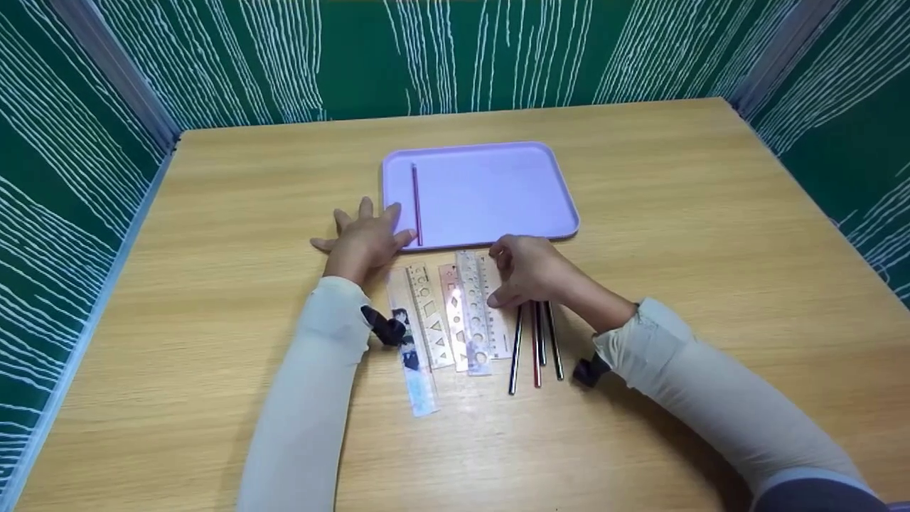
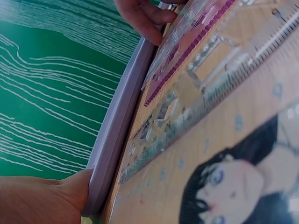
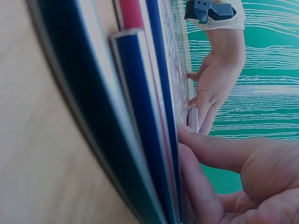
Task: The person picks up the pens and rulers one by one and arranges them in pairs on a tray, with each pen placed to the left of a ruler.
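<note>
My left hand lies with spread fingers at the front left corner of the lilac tray, its thumb over the rim. One dark red pencil lies in the tray. My right hand is bent over the rightmost clear ruler, with thumb and forefinger apart at that ruler's upper part. Left of it are another clear ruler, a pinkish ruler, a stencil ruler and a picture ruler. Several dark and red pencils lie beside the right hand, their upper ends hidden under it.
The wooden table carries everything. Green walls with white streaks stand behind and at both sides. A black wrist mount on the left sleeve is over the picture ruler; another mount is right of the pencils.
</note>
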### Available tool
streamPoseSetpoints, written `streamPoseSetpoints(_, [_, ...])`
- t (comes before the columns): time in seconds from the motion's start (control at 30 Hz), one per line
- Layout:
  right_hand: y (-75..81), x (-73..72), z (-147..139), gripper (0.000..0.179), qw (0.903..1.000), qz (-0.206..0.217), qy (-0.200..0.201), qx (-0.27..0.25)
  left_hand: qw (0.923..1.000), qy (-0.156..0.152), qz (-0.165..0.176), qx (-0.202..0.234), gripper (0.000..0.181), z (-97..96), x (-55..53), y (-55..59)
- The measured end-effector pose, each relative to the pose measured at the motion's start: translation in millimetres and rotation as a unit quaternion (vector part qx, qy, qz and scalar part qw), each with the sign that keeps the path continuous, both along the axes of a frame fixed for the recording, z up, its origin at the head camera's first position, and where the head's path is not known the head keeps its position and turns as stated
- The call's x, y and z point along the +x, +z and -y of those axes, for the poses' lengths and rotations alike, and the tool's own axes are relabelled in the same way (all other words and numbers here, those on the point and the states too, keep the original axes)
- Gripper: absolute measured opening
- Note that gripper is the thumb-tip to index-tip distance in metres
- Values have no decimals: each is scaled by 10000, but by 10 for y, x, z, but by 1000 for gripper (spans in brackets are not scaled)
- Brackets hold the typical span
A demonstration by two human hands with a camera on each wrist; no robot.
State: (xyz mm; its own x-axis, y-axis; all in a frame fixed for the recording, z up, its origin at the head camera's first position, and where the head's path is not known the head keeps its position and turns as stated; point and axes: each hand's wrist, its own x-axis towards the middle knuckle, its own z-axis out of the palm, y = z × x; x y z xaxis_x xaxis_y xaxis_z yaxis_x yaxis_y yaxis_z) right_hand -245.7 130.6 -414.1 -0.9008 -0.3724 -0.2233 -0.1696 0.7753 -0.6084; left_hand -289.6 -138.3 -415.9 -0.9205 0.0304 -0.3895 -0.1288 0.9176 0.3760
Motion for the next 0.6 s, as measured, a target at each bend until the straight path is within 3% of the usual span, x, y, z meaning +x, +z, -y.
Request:
streamPoseSetpoints(0.4, [-4, -12, -1, 80, 10000, 14, -74, -6, 10000, 32, 21, 17, 71, -3, -16, 4])
streamPoseSetpoints(0.6, [-6, 21, -10, 83, 9996, -262, -48, -115, 10000, 69, 29, 40, 71, -5, -15, -13])
